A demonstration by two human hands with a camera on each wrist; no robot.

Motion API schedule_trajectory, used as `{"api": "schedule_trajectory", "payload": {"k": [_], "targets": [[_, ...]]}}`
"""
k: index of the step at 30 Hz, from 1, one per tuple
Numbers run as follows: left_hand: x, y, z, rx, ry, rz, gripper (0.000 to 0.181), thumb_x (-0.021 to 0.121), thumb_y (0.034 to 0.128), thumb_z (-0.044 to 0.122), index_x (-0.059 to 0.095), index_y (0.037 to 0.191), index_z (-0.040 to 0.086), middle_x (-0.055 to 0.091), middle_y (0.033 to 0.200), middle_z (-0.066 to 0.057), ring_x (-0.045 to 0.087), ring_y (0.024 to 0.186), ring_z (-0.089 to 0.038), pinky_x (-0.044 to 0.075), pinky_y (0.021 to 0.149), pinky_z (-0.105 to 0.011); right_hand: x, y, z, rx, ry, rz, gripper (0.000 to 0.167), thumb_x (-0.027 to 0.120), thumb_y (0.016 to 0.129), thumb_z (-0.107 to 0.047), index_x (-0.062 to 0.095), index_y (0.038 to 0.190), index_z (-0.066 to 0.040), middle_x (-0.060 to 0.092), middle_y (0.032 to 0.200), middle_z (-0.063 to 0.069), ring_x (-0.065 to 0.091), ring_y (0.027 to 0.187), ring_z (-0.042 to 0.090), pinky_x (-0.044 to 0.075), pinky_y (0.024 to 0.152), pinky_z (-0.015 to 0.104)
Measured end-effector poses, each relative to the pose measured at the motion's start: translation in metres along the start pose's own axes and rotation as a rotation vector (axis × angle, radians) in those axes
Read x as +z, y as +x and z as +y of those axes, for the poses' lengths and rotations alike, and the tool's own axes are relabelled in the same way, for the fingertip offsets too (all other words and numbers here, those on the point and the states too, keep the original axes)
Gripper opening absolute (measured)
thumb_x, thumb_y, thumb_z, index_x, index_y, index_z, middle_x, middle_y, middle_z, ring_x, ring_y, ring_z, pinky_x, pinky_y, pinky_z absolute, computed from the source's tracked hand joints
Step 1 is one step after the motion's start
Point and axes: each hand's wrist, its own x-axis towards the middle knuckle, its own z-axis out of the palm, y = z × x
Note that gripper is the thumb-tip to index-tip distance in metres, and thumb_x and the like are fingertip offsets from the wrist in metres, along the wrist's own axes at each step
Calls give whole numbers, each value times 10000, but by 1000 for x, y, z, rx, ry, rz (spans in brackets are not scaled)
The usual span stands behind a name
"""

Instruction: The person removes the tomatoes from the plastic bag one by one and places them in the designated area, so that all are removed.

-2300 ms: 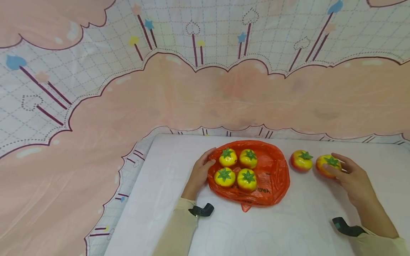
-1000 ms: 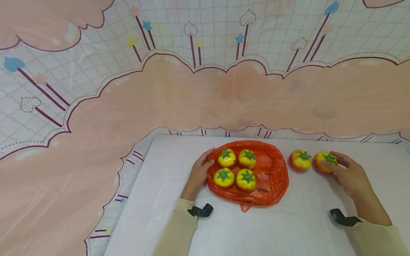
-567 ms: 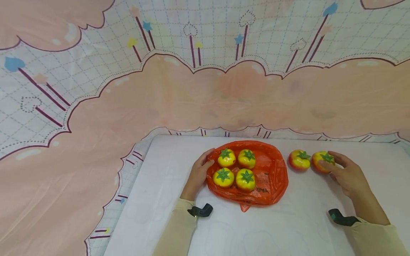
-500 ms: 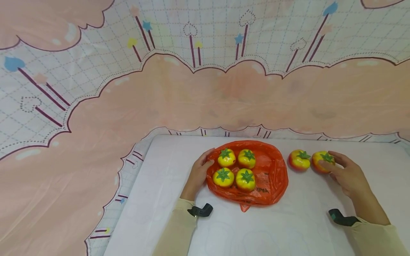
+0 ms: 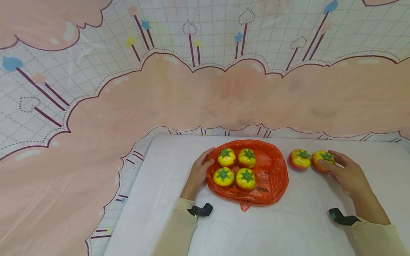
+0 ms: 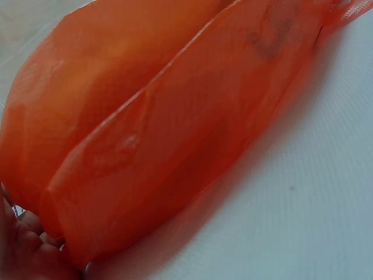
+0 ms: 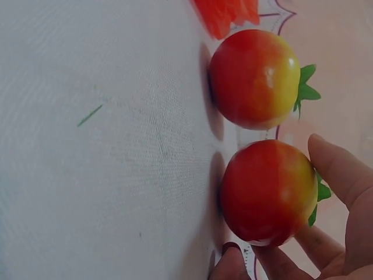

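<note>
An open red plastic bag (image 5: pixel 270 169) lies on the white table with several yellow-and-red toy tomatoes in its left part, one of them a front tomato (image 5: pixel 245 179). My left hand (image 5: pixel 197 174) holds the bag's left edge, thumb over the rim; in the left wrist view its fingers (image 6: pixel 35 251) show at the bag's lower corner. To the right of the bag sits a loose tomato (image 5: pixel 299 159). Just beside it my right hand (image 5: pixel 349 176) grips another tomato (image 7: pixel 268 192) between thumb and fingers. That one stands upright, close to the table, its leaves partly covered.
Behind the white table (image 5: pixel 256 231) hangs a patterned cloth (image 5: pixel 224 96) in pink and white. Black straps (image 5: pixel 344 217) with a small device sit at both wrists. A thin green scrap (image 7: pixel 90 115) appears on the tabletop in the right wrist view.
My right hand has shifted the gripped tomato slightly left, nearer the loose one, and over the last half second it hardly moves. The left hand stays on the bag's edge.
</note>
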Motion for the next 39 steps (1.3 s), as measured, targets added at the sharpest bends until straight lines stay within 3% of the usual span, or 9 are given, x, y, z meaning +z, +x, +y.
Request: {"api": "schedule_trajectory", "payload": {"k": [9, 15, 19, 22, 27, 31, 39], "targets": [[0, 1, 2, -15, -18, -4, 455, 518, 1028, 236, 533, 1466, 360, 449, 1592, 83, 375, 1513, -199, 389, 1201, -455, -1, 1, 0, 11, 5, -11, 1003, 588, 934, -647, 103, 1643, -130, 45, 1684, 280, 250, 1467, 559, 451, 1008, 514], [0, 1, 1, -20, -9, 1, 461, 515, 1030, 240, 525, 1477, 353, 439, 1598, 85, 361, 1520, -203, 384, 1203, -465, -2, -2, 2, 21, 34, -16, 992, 562, 924, -686, 105, 1653, -193, 71, 1690, 258, 265, 1458, 513, 587, 920, 338], [1, 0, -1, -24, -14, -3, 459, 515, 1033, 241, 524, 1477, 358, 441, 1597, 86, 364, 1518, -205, 389, 1199, -463, 0, -6, 4, 32, 71, 3, 949, 569, 924, -677, 112, 1653, -277, 59, 1709, 204, 229, 1490, 486, 570, 965, 302], [1, 0, -1, -26, -20, -5, 455, 513, 1033, 241, 527, 1470, 367, 448, 1591, 90, 376, 1511, -201, 398, 1194, -457, 0, -8, 4, 27, 83, 13, 930, 583, 917, -671, 108, 1646, -343, 32, 1723, 154, 210, 1511, 481, 541, 1024, 350], [1, 0, 1, -31, -27, -2, 451, 512, 1034, 243, 529, 1465, 373, 448, 1586, 104, 385, 1504, -190, 404, 1189, -456, 1, -13, -3, -6, 74, 31, 895, 592, 923, -651, 115, 1635, -394, 17, 1728, 132, 214, 1509, 492, 417, 1134, 559], [0, 0, 1, -32, -19, 3, 446, 509, 1034, 244, 534, 1460, 374, 455, 1579, 111, 390, 1499, -177, 404, 1191, -444, 5, -21, -11, -22, 44, 59, 854, 580, 944, -634, 125, 1631, -409, 24, 1719, 175, 192, 1502, 532, 348, 1100, 719], [0, -1, 1, -31, -18, -2, 452, 514, 1031, 244, 528, 1464, 376, 453, 1582, 107, 390, 1502, -181, 406, 1189, -444, 19, -37, -31, -52, 0, 176, 746, 604, 949, -596, 309, 1600, -382, 170, 1702, 181, 257, 1482, 511, 496, 1025, 616]]}}
